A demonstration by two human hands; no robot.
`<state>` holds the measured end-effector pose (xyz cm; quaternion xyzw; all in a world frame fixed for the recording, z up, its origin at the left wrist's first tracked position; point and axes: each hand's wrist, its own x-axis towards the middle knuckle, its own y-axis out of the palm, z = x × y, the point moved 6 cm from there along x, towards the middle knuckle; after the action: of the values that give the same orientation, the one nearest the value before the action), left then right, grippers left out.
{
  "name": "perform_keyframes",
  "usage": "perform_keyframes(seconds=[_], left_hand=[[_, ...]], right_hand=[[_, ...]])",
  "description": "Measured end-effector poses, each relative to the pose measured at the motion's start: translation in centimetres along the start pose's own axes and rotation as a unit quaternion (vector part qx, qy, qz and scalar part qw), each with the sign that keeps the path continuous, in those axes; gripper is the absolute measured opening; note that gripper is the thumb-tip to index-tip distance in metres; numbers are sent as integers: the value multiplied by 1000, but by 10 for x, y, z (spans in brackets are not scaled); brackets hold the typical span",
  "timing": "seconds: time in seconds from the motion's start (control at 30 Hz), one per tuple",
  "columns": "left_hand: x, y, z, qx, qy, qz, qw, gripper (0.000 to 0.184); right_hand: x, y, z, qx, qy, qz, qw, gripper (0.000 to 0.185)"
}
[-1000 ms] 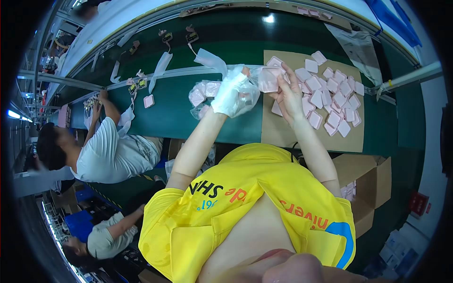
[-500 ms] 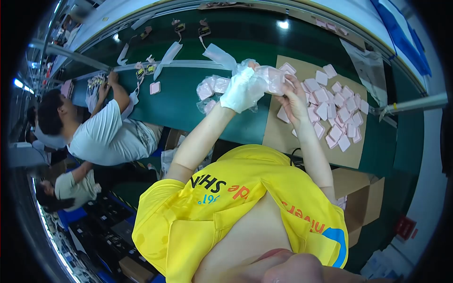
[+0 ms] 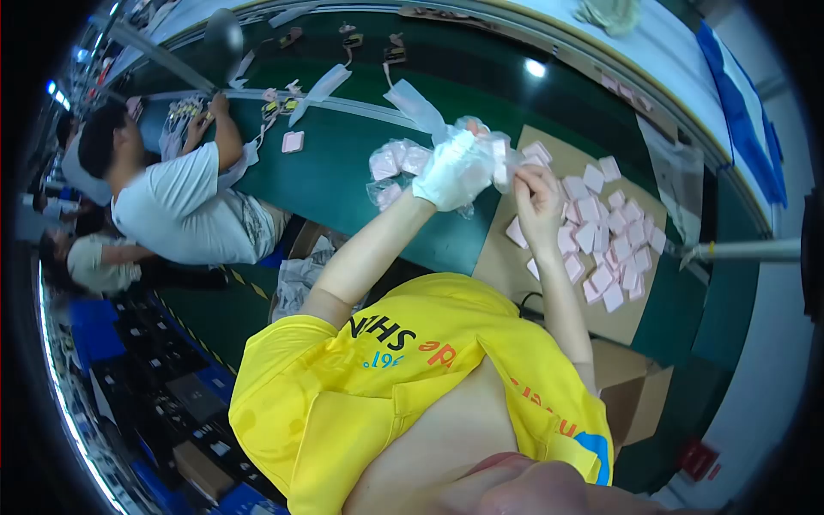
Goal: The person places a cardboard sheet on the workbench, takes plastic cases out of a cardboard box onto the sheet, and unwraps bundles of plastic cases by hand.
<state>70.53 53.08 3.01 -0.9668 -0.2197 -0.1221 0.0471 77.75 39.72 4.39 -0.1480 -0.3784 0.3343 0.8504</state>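
Note:
My left hand [image 3: 451,172], in a white glove, is closed around a clear plastic bag with a pale pink square case [image 3: 500,163] in it. At the bag's right edge my bare right hand [image 3: 541,202] pinches the film between thumb and fingers. Several pink cases in clear bags [image 3: 399,161] lie on the green work surface [image 3: 343,202] left of my gloved hand. To the right, a heap of unbagged pink cases [image 3: 601,227] is spread over a cardboard sheet [image 3: 505,257]. My gloved fingers are partly hidden by the film.
A person in a light shirt [image 3: 193,206] works at the left, near small yellow-and-black parts [image 3: 273,107]. One pink case [image 3: 293,142] lies apart there. A metal bar [image 3: 747,251] juts in at right. An open cardboard box [image 3: 631,386] stands below the surface.
My right hand has shifted from gripping the bag's side with spread fingers to a pinch at its edge. My left hand keeps its hold. The whole view has tilted slightly.

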Motion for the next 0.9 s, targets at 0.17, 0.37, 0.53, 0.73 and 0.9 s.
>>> perform_keyframes(seconds=[0.17, 0.37, 0.53, 0.73, 0.9], left_hand=[[-4, 16, 18, 277, 182, 20, 943, 16], [-14, 14, -10, 43, 11, -49, 998, 17], [-6, 12, 23, -71, 34, -82, 993, 15], [-7, 15, 36, -512, -51, -95, 852, 14], [-20, -1, 9, -11, 83, -135, 987, 12]], right_hand=[[-11, 24, -38, 204, 209, -46, 955, 28], [-32, 31, -55, 440, 267, -2, 857, 34], [-25, 10, -24, 179, 76, -79, 978, 21], [-14, 1, 44, 7, -75, -26, 997, 10], [-24, 8, 56, -35, -188, 8, 981, 11]])
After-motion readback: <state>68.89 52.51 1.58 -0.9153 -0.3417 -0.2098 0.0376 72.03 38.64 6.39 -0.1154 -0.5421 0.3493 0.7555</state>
